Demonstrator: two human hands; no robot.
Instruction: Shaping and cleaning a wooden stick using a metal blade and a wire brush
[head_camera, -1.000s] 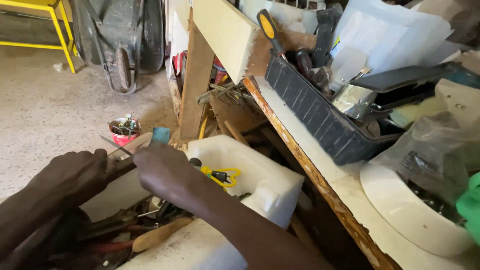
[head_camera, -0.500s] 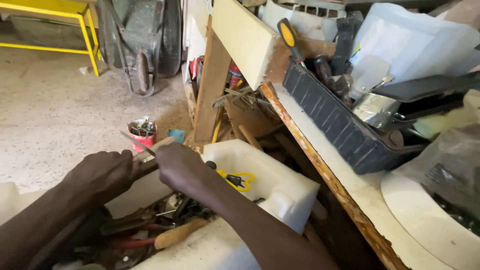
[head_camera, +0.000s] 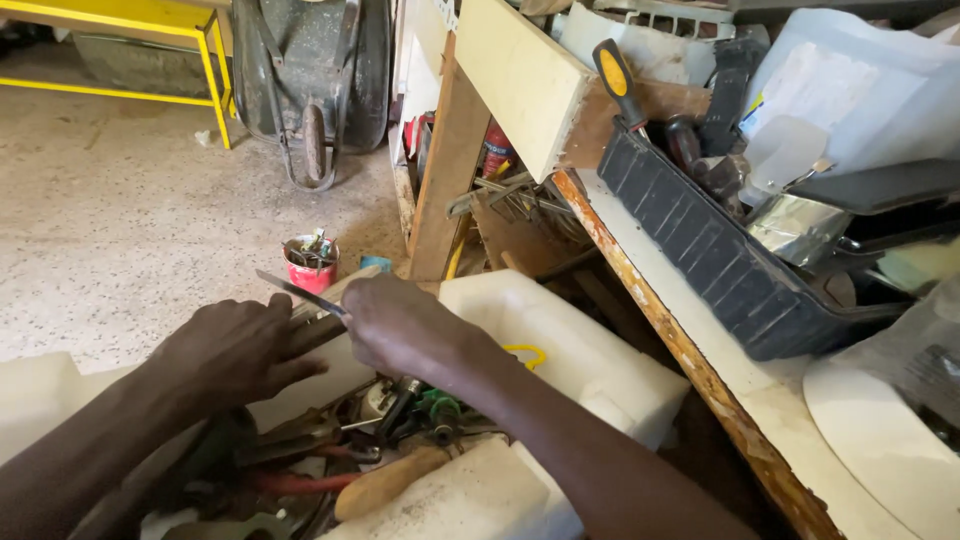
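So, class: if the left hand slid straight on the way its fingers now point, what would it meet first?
The left hand points right, toward the right hand, which lies close beside it over the thin metal blade. It would likely meet the right hand first, though depth between them is hard to judge.

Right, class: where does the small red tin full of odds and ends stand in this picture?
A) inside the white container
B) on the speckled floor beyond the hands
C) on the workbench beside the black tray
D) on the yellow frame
B: the small red tin stands on the speckled floor, beyond the left hand and right hand, apart from the workbench.
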